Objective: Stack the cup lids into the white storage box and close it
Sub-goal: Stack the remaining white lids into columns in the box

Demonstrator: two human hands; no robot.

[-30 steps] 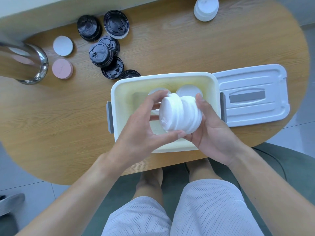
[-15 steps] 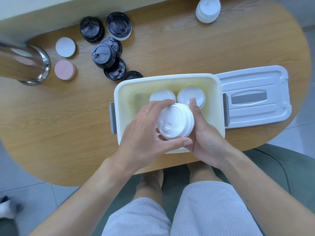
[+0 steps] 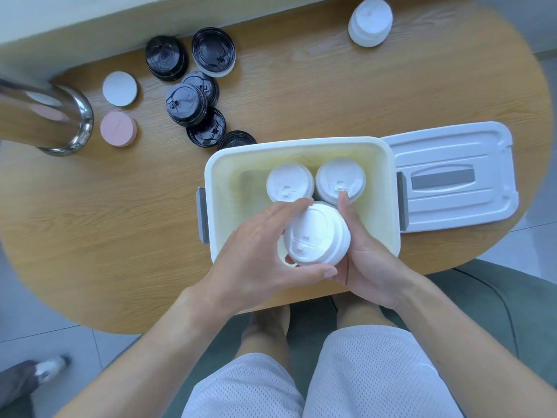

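The white storage box [image 3: 211, 188] stands open on the wooden table, near its front edge. Two stacks of white cup lids [image 3: 290, 183] [image 3: 340, 180] stand side by side at the back of the box. A third stack of white lids [image 3: 316, 233] is upright over the box's front part, gripped between my left hand [image 3: 259, 254] and my right hand [image 3: 361, 257]. The box's lid [image 3: 452, 179] lies flat, grey handle up, right of the box. Several black lids [image 3: 187, 102] lie scattered at the back left. Another white lid stack [image 3: 370, 21] sits at the far back.
A shiny metal cylinder [image 3: 45, 116] stands at the left edge. Beside it lie a white disc [image 3: 119, 89] and a pink disc [image 3: 118, 129]. My knees in white shorts are below the table's front edge. A shoe [image 3: 45, 369] shows on the floor, bottom left.
The stack in my hands has turned from lying sideways to upright and has come down toward the front of the box. The two stacks behind it are now uncovered.
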